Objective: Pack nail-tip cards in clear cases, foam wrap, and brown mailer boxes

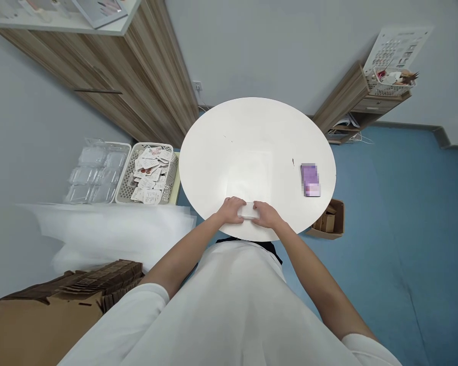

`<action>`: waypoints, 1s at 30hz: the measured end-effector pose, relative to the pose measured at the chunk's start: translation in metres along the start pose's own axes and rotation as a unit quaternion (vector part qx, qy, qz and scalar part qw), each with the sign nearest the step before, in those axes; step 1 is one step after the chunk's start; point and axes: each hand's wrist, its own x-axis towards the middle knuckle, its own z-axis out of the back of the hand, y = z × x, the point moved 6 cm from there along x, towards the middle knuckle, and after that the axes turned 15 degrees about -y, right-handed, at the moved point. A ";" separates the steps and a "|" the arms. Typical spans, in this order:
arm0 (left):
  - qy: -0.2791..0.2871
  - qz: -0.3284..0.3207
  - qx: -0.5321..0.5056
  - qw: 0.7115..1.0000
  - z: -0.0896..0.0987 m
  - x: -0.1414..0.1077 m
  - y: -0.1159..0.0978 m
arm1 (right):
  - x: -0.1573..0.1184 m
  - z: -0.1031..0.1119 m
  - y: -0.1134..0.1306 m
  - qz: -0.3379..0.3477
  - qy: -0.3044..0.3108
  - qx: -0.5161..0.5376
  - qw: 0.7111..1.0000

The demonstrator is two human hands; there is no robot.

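Close to the near edge of the round white table, a small white oblong bundle is gripped at both ends. My left hand has its fingers curled on the left end. At the right end, my right hand holds it with thumb and fingers. A thin, pale, see-through sheet lies flat just beyond the bundle, and its near edge runs up to it. Whether the bundle is rolled in that sheet, and what is inside, I cannot tell.
A purple phone-sized item, blurred, lies on the table's right. Left stand a white basket of printed cards, clear plastic boxes, stacked white sheets and folded cardboard. An open carton sits on the floor at right.
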 end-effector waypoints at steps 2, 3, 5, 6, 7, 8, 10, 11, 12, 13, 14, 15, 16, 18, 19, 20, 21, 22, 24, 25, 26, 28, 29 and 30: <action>0.020 0.008 -0.023 1.000 0.000 -0.003 0.000 | -0.005 0.003 -0.002 -0.031 0.019 0.030 0.999; 0.034 0.010 -0.033 0.999 -0.001 -0.005 0.000 | -0.008 0.003 -0.003 -0.047 0.032 0.044 0.997; 0.065 0.013 -0.050 0.997 -0.003 -0.009 0.000 | -0.015 0.003 -0.005 -0.073 0.059 0.077 0.993; 0.076 0.014 -0.056 0.995 -0.003 -0.010 -0.001 | -0.017 0.004 -0.006 -0.083 0.067 0.095 0.990; 0.082 0.016 -0.062 0.995 -0.003 -0.010 -0.001 | -0.019 0.005 -0.007 -0.089 0.070 0.114 0.987; 0.082 0.019 -0.069 0.994 -0.002 -0.010 0.000 | -0.018 0.006 -0.008 -0.093 0.068 0.130 0.985; 0.076 0.033 -0.082 0.993 0.003 -0.007 0.002 | -0.014 0.010 -0.010 -0.099 0.055 0.158 0.981; 0.075 0.045 -0.092 0.992 0.005 -0.005 0.004 | -0.011 0.012 -0.012 -0.104 0.047 0.168 0.979; 0.078 0.058 -0.106 0.990 0.007 -0.003 0.007 | -0.007 0.014 -0.013 -0.113 0.039 0.176 0.977; 0.080 0.073 -0.122 0.987 0.009 -0.002 0.011 | -0.004 0.015 -0.016 -0.125 0.032 0.180 0.975; 0.079 0.088 -0.138 0.983 0.011 0.000 0.015 | 0.000 0.016 -0.019 -0.140 0.024 0.182 0.973; 0.071 0.103 -0.152 0.980 0.013 0.001 0.020 | 0.003 0.018 -0.022 -0.156 0.014 0.181 0.971; 0.059 0.117 -0.162 0.978 0.015 0.002 0.026 | 0.005 0.018 -0.025 -0.170 0.004 0.180 0.969; 0.027 0.144 -0.162 0.976 0.017 0.002 0.039 | 0.009 0.019 -0.030 -0.190 -0.016 0.185 0.964; 0.015 0.157 -0.154 0.975 0.017 0.002 0.046 | 0.010 0.019 -0.033 -0.199 -0.027 0.190 0.961; 0.005 0.172 -0.143 0.975 0.016 0.001 0.053 | 0.011 0.019 -0.037 -0.208 -0.040 0.194 0.958; -0.004 0.189 -0.133 0.973 0.014 0.000 0.059 | 0.012 0.019 -0.041 -0.219 -0.054 0.197 0.954; -0.011 0.207 -0.123 0.971 0.013 -0.002 0.064 | 0.013 0.018 -0.046 -0.230 -0.071 0.197 0.951; -0.022 0.243 -0.108 0.964 0.010 -0.005 0.073 | 0.013 0.017 -0.056 -0.250 -0.101 0.184 0.945; -0.027 0.258 -0.105 0.960 0.008 -0.006 0.075 | 0.013 0.016 -0.061 -0.260 -0.110 0.174 0.943; -0.032 0.270 -0.103 0.957 0.007 -0.007 0.077 | 0.013 0.014 -0.065 -0.269 -0.116 0.161 0.942; -0.041 0.289 -0.104 0.951 0.006 -0.010 0.079 | 0.011 0.011 -0.072 -0.282 -0.119 0.135 0.942; -0.048 0.298 -0.105 0.948 0.007 -0.011 0.079 | 0.010 0.011 -0.074 -0.285 -0.125 0.123 0.942; -0.058 0.306 -0.106 0.944 0.008 -0.012 0.079 | 0.009 0.012 -0.075 -0.284 -0.138 0.108 0.943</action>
